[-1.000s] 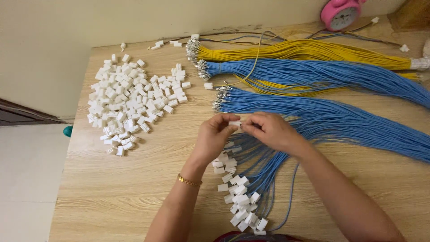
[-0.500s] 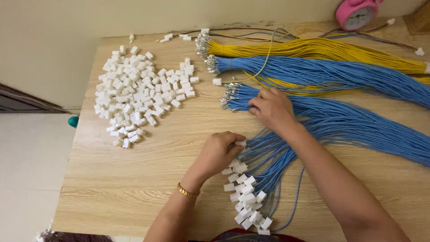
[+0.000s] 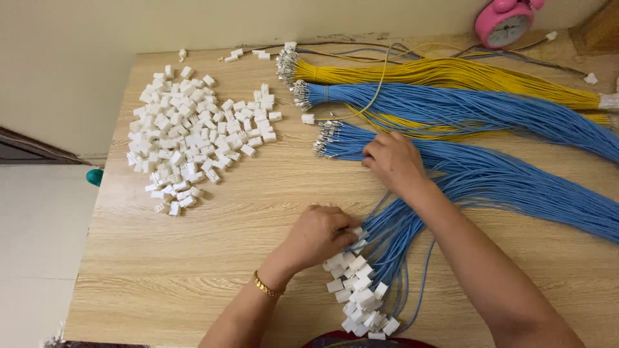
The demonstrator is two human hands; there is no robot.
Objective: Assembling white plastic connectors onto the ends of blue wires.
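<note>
Loose connectors (image 3: pixel 193 138): at our 10 o'clock we keep a wide heap of small white plastic housings, blocky and hard-edged, spread flat so that single pieces are easy to pick out.
Bench (image 3: pixel 193 258): pale wood-grain top, smooth and matt; its near left part carries nothing but our forearm.
Left hand (image 3: pixel 319 235): at 6 o'clock we curl it, knuckles up, over the top of the finished cluster; the fingers are bent in and narrow, touching the white housings, but we cannot tell whether they pinch one.
Finished cluster (image 3: pixel 358 296): white housings already fitted on blue wires, stacked in a line running toward 6 o'clock, close to our body and apart from the loose heap.
Right hand (image 3: pixel 393 161): at 12 o'clock we lay it on the nearest blue bundle, fingers bent down and closing among the strands just behind their metal tips.
Blue wires (image 3: pixel 516 187): thin, flexible, glossy insulation, bare crimped ends all turned to 9 o'clock, tails fanning off to 3 o'clock.
Yellow wires (image 3: pixel 451 74): same kind, lying beyond the blue toward 1 o'clock.
Alarm clock (image 3: pixel 506 22): round, pink, at the far edge.
</note>
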